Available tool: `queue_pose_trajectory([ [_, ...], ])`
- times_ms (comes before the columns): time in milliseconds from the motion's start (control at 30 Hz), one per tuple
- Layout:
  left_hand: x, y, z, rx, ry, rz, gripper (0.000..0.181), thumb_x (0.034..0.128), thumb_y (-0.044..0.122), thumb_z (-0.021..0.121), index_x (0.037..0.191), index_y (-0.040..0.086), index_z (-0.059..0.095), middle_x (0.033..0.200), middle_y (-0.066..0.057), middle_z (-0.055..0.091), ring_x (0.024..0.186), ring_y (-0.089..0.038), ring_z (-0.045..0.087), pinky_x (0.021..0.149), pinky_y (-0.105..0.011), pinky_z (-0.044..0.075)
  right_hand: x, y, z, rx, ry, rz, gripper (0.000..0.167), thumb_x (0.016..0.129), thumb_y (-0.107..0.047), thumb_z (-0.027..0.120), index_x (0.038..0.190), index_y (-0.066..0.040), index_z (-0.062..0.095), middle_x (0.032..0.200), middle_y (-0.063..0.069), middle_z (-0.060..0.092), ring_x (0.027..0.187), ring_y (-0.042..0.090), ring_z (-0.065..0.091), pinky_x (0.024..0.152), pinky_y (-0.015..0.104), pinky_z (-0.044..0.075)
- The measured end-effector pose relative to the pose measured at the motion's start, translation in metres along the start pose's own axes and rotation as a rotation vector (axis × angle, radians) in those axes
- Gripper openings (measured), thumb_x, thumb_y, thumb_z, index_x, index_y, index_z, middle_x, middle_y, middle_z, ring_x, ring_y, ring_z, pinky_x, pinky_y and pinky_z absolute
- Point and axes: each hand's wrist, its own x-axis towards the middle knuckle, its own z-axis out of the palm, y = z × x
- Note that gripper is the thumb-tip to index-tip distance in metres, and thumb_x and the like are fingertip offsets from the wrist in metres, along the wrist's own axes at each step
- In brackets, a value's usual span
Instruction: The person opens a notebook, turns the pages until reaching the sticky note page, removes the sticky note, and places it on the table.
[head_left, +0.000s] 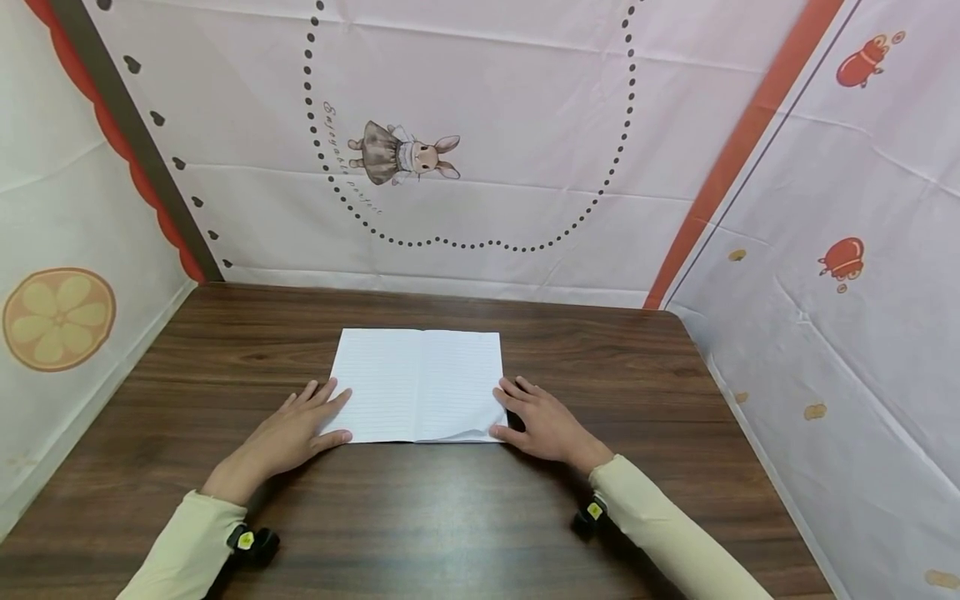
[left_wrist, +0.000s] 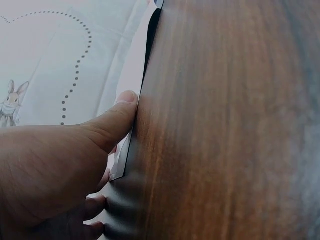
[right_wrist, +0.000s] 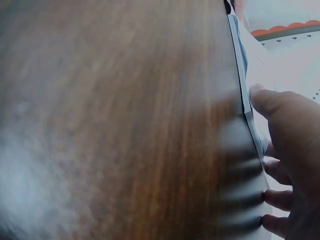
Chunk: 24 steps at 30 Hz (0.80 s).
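Note:
An open lined notebook lies flat on the brown wooden table, its white pages facing up. My left hand rests at its left edge with the fingers spread; in the left wrist view the thumb lies on the page near the front edge. My right hand touches the right edge, fingers straight. The lower right corner of the right-hand page lifts and curls a little beside the right thumb. In the right wrist view the stacked page edges show next to that thumb.
The wooden table reaches back to a white printed cloth with a rabbit drawing. Cloth walls stand at the left and right. Both wrists carry a small black camera over pale sleeves.

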Motion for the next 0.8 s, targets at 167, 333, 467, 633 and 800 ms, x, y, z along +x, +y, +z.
queue_pose_trajectory([
  [167,0.0,0.0,0.001,0.011,0.01,0.011,0.076,0.099,0.053,0.06,0.157,0.007,0.041,0.163,-0.028,0.027,0.148,-0.056,0.02,0.115,-0.073,0.019,0.0,0.001,0.003,0.002,0.011,-0.001,0.075,0.102,-0.057,0.053,0.158,-0.01,0.038,0.165,0.011,0.033,0.153,0.037,0.027,0.123,0.054,0.026],
  [333,-0.001,0.003,0.0,0.053,0.025,0.031,0.074,0.0995,0.051,0.06,0.157,0.007,0.041,0.161,-0.029,0.03,0.147,-0.056,0.024,0.114,-0.073,0.023,-0.002,0.002,0.004,0.011,0.028,-0.025,0.074,0.102,-0.054,0.054,0.158,-0.008,0.038,0.165,0.013,0.033,0.153,0.039,0.026,0.123,0.054,0.025],
  [467,0.001,0.007,-0.004,0.094,0.014,0.036,0.073,0.0995,0.048,0.062,0.155,0.006,0.043,0.16,-0.029,0.033,0.145,-0.056,0.028,0.112,-0.074,0.027,-0.003,0.001,0.003,0.027,0.035,-0.033,0.074,0.102,-0.052,0.056,0.157,-0.007,0.039,0.164,0.015,0.033,0.152,0.041,0.026,0.123,0.055,0.025],
  [633,0.007,0.018,-0.014,0.137,-0.012,0.024,0.069,0.0997,0.046,0.063,0.152,0.003,0.047,0.156,-0.029,0.04,0.144,-0.054,0.034,0.111,-0.074,0.028,-0.004,0.001,0.002,0.032,0.031,-0.033,0.074,0.102,-0.052,0.056,0.157,-0.007,0.039,0.164,0.015,0.034,0.152,0.041,0.026,0.123,0.056,0.024],
  [800,0.022,0.036,-0.022,0.206,0.046,0.05,0.065,0.1002,0.045,0.062,0.146,0.0,0.054,0.151,-0.03,0.047,0.141,-0.052,0.04,0.112,-0.07,0.031,-0.003,0.0,0.002,0.037,0.027,-0.028,0.074,0.102,-0.052,0.056,0.158,-0.007,0.038,0.164,0.015,0.033,0.153,0.041,0.026,0.123,0.056,0.024],
])
